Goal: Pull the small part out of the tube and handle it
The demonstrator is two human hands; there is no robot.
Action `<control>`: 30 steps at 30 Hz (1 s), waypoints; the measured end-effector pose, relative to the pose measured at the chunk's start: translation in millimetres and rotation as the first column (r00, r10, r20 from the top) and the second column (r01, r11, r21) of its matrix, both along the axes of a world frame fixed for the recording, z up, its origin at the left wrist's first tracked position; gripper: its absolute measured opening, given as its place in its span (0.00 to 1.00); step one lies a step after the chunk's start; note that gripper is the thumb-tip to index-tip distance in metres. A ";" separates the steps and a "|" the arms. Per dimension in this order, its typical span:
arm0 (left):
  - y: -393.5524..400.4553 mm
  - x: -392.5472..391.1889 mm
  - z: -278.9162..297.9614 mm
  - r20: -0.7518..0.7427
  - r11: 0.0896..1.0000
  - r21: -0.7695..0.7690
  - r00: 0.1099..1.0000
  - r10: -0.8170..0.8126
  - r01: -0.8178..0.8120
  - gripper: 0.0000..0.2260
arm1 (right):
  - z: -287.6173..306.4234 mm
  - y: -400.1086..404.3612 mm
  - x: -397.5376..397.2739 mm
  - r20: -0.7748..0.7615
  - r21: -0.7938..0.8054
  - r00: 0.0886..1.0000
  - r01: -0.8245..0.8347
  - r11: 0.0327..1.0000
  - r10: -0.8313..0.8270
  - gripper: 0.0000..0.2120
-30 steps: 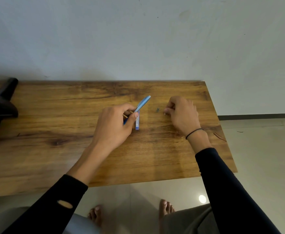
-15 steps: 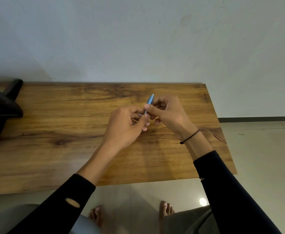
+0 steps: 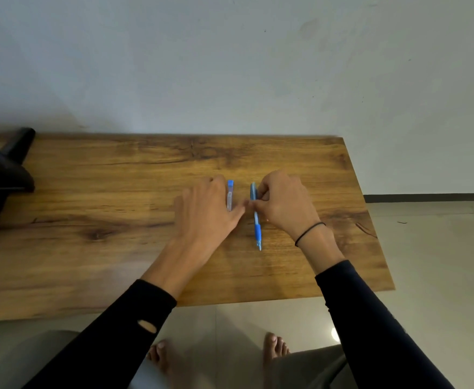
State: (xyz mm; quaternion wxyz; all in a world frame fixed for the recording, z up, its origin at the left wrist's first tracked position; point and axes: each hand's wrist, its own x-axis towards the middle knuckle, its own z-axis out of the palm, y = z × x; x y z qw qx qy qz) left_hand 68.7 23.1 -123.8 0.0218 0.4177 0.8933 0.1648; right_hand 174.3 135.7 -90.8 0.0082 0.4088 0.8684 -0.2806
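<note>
A blue pen [image 3: 257,223] lies on the wooden table [image 3: 104,220], its tip pointing toward me. My right hand [image 3: 285,204] has curled fingers that pinch the pen's upper end against the tabletop. Just left of it lies a short clear tube with a blue cap [image 3: 229,193], parallel to the pen. My left hand [image 3: 206,216] lies low over the table with fingers stretched out. Its index-finger side is against the tube and its thumb reaches toward the pen. The left hand is motion-blurred.
A black stand-like object [image 3: 0,178] sits at the table's left end. The table's right edge [image 3: 370,220] drops to a tiled floor. A pale wall rises behind the table. My bare feet [image 3: 275,346] show below the near edge.
Half a second ago both hands held the blue pen together above the table. Now the pen and the clear tube lie side by side on the wood, with both hands lowered.
</note>
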 end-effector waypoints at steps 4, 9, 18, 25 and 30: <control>4.8 0.5 -0.8 0.037 0.999 -0.049 0.999 0.005 -0.003 0.14 | -6.1 -6.5 0.5 0.053 0.007 0.999 0.008 1.000 -0.008 0.13; -0.2 -4.9 3.6 0.037 0.997 -0.054 0.998 0.049 -0.047 0.08 | -9.3 -1.3 -1.3 0.083 0.006 0.994 0.068 0.998 -0.068 0.14; -17.7 -10.1 23.2 -0.050 0.981 0.160 0.993 -0.108 0.114 0.07 | -1.5 8.4 -4.9 -0.399 -0.494 0.834 0.154 0.856 -0.380 0.07; -25.2 -14.2 25.7 -0.125 0.955 0.198 0.972 -0.201 0.223 0.05 | 3.8 4.4 -4.3 -0.400 -0.658 0.816 0.061 0.751 -0.417 0.09; -24.8 -17.0 22.7 -0.137 0.945 0.221 0.967 -0.216 0.242 0.07 | 2.1 2.7 -3.7 -0.412 -0.624 0.841 0.020 0.781 -0.350 0.08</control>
